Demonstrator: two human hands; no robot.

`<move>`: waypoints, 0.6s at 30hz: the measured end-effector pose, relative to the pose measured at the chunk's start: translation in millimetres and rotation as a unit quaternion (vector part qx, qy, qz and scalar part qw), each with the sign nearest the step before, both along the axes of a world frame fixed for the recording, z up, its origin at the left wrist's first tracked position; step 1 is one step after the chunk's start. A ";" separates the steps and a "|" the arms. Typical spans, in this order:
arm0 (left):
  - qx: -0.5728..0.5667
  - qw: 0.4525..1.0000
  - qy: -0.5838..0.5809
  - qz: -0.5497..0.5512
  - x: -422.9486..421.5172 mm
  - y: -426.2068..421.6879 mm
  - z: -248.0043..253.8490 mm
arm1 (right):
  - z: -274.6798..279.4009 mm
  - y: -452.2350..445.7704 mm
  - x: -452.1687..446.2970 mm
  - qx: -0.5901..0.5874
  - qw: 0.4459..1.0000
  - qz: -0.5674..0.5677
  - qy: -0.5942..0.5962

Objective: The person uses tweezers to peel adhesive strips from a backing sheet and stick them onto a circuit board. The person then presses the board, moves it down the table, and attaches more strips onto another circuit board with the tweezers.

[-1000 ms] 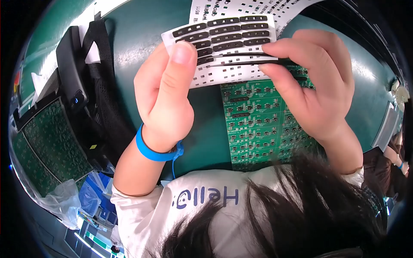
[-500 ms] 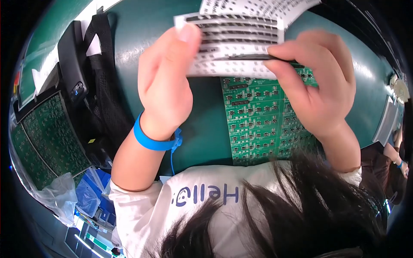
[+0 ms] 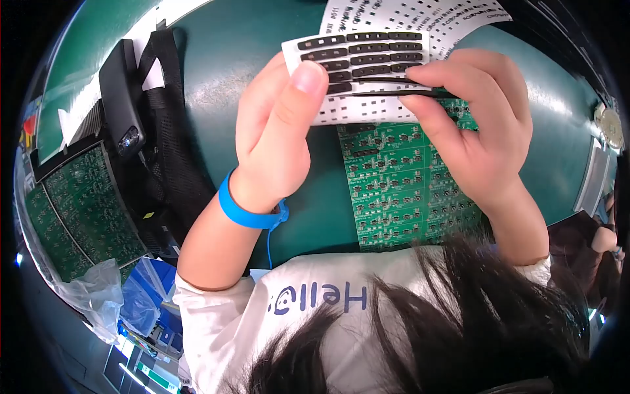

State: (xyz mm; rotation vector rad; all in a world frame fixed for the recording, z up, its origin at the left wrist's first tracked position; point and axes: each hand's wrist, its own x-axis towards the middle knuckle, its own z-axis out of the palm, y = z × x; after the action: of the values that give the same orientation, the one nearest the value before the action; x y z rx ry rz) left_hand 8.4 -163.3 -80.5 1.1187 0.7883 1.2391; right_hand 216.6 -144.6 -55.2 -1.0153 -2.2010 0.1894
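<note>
My left hand (image 3: 282, 118), with a blue wrist strap (image 3: 246, 209) below it, is closed on the left side of a white sheet (image 3: 367, 113). Rows of black strips (image 3: 371, 48) with small holes are stuck on that sheet. Between thumb and forefinger my right hand (image 3: 476, 121) pinches black tweezers (image 3: 420, 93). Their two tips are apart and point left over the lower rows. Whether they touch a strip is too small to tell. Beneath both hands a green circuit board panel (image 3: 394, 190) lies on the green table (image 3: 315, 217).
More printed white sheets (image 3: 453, 20) lie behind. On the left are a black phone-like device (image 3: 121, 98), a black mesh strap (image 3: 161, 111), another board panel (image 3: 85, 210) and a plastic bag (image 3: 98, 295). At the right edge part of another person (image 3: 600, 240) shows.
My left hand and the white sheet have shifted right and a little down since the last frame. The tweezer tips, close together half a second ago, are now apart.
</note>
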 end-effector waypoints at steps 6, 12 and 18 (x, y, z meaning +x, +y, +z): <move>-0.015 0.998 -0.062 -0.021 -4.2 0.3 -3.7 | 0.6 3.0 3.3 -0.012 1.000 0.020 0.009; -0.095 0.992 0.079 0.019 -0.5 2.5 5.0 | 11.2 -3.9 11.8 0.018 0.999 0.023 -0.039; -0.026 0.999 0.045 0.014 -3.8 5.2 -6.0 | 4.2 -34.2 29.5 -0.047 0.998 0.028 -0.044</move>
State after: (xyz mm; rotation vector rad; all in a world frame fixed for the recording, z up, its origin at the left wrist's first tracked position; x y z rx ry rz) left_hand 4.6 -158.0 -86.5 1.1300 0.9027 1.1921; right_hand 246.1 -178.8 -51.0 -1.0322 -2.3211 0.2815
